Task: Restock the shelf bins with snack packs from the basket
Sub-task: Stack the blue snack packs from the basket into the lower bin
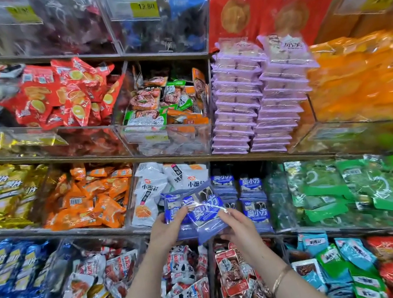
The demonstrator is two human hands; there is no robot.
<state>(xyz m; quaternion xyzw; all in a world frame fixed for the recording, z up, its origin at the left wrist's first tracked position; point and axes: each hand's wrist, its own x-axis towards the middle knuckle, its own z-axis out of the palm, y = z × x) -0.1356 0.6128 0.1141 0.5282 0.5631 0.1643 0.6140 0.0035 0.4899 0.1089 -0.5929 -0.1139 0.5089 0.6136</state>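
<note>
- Forearms are seen rising from 6 o'clock, the right one ringed by a thin bracelet (281,277), and both are met just below the middle of the head view.
- A small bunch of blue snack packs (202,212) is held between the two hands, in front of the third shelf down.
- The bunch is gripped at its 9 o'clock edge by the left hand (167,228), thumb laid across the front and fingers curled behind.
- Its 4 o'clock corner is pinched by the right hand (237,223), with the thumb on top.
- A two-handed hold is judged to be used so that the slippery packs are squared up before being slotted in.
- Matching packs (255,210) are stood upright in rows at 3 o'clock of the bunch, so that bin is taken as the likely destination.
- White packs (155,190) are kept at 10 o'clock of the hands, and green packs (328,186) further out at 3 o'clock.
- The basket is not shown anywhere, and the number of packs in the bunch cannot be counted.
- The fingers behind the packs are hidden.
- Edges of the view are smeared by blur; the upper bins are glared over, and only one price label (144,9) at 12 o'clock can partly be read.
</note>
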